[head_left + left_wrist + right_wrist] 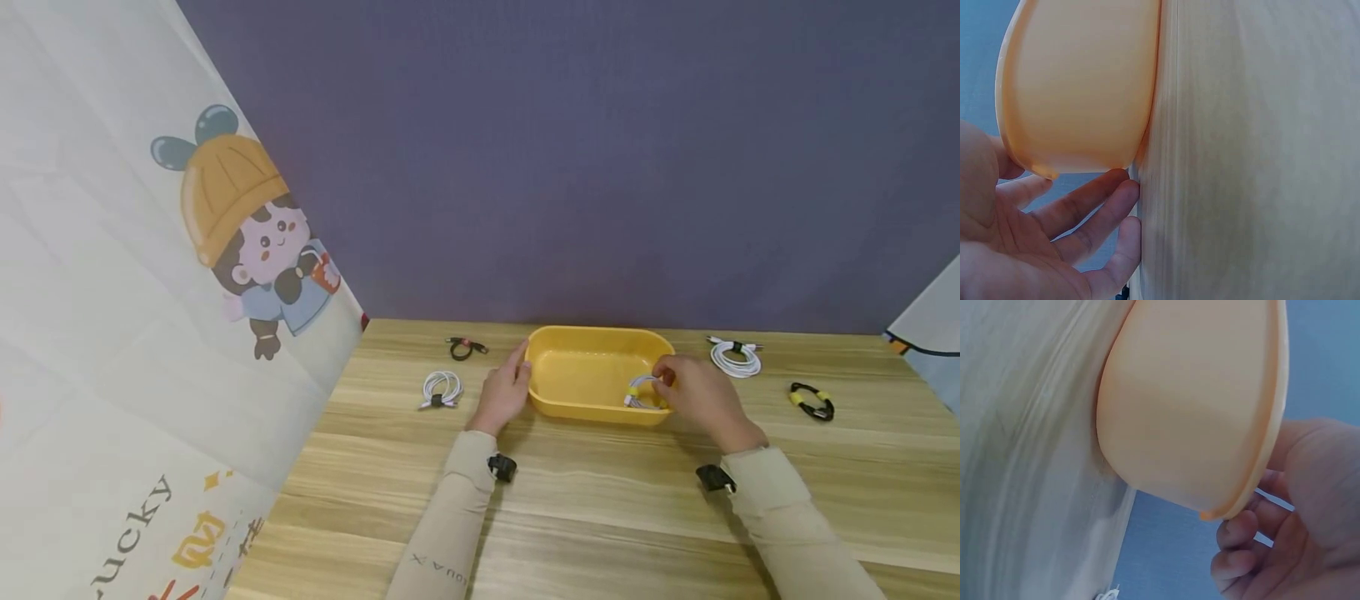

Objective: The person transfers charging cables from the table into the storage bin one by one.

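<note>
Yellow tray (581,377) opens upward; lies lengthwise (left-right).

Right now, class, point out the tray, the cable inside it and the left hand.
Tray (581,375), head view: bare floor inside.
Cable (633,389), head view: tied section of its coil.
Left hand (503,394), head view: back of the hand.

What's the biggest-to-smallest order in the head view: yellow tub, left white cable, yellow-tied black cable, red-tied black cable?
1. Yellow tub
2. Left white cable and yellow-tied black cable: too alike to rank
3. Red-tied black cable
</note>
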A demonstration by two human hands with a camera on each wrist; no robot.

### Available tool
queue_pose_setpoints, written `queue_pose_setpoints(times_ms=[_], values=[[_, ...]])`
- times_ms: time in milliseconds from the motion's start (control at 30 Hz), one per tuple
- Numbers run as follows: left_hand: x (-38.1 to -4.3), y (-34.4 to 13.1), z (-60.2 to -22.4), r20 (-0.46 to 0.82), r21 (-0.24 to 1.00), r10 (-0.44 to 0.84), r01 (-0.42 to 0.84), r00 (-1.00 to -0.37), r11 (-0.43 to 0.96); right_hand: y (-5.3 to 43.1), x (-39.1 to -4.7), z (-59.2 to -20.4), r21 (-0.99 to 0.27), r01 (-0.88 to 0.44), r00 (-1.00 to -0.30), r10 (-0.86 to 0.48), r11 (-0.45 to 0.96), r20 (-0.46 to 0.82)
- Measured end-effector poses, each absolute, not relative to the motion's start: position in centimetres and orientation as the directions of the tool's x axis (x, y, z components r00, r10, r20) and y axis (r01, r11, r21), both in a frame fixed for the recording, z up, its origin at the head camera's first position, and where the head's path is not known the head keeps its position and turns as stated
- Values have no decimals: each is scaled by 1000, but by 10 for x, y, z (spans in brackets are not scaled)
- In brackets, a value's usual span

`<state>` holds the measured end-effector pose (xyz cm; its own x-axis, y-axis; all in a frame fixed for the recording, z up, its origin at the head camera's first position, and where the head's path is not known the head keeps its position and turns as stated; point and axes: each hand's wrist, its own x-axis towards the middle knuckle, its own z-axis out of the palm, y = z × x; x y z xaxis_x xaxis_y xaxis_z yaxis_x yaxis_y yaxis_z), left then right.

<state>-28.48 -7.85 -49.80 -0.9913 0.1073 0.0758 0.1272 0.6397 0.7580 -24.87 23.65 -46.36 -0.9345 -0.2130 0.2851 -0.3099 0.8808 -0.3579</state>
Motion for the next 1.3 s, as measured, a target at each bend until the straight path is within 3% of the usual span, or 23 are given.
queue_pose_setpoints(times_ms=[600, 1300], values=[[-294, -70, -497, 85, 762, 80, 116, -993, 637, 240, -276, -449, -247, -309, -951, -295, 918, 95], [-290, -77, -492, 100, 753, 96, 138, -990, 643, 228, -275, -443, -198, -247, -969, -241, 948, 54]])
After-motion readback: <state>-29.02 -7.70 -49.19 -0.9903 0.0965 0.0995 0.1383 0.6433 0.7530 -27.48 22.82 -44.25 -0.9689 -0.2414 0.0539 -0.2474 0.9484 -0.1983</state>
